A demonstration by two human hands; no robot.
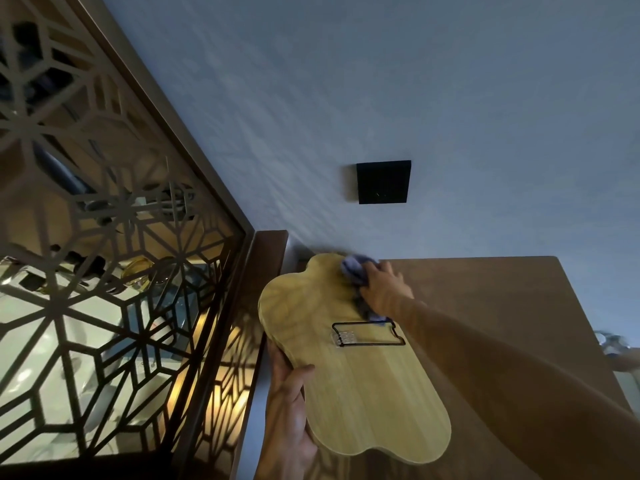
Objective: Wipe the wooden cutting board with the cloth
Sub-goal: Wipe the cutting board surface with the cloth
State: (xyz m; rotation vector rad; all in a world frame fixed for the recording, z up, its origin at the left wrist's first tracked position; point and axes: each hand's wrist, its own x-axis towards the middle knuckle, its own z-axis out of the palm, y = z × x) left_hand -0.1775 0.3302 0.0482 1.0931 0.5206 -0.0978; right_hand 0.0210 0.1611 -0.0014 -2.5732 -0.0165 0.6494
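Note:
A pale wooden cutting board (349,382) with a wavy, cloud-like outline lies tilted over a brown table, with a black wire stand (369,333) fixed across its middle. My left hand (289,414) grips the board's left edge, thumb on top. My right hand (382,287) presses a bluish-grey cloth (355,270) against the board's far end. The cloth looks blurred. Part of the cloth trails under my wrist toward the wire stand.
The brown wooden table (485,299) stretches to the right under my right forearm. A dark lattice screen (114,271) with a wooden frame stands at the left. A black square plate (382,181) sits on the grey wall behind. Something blurred shows at the right edge (614,344).

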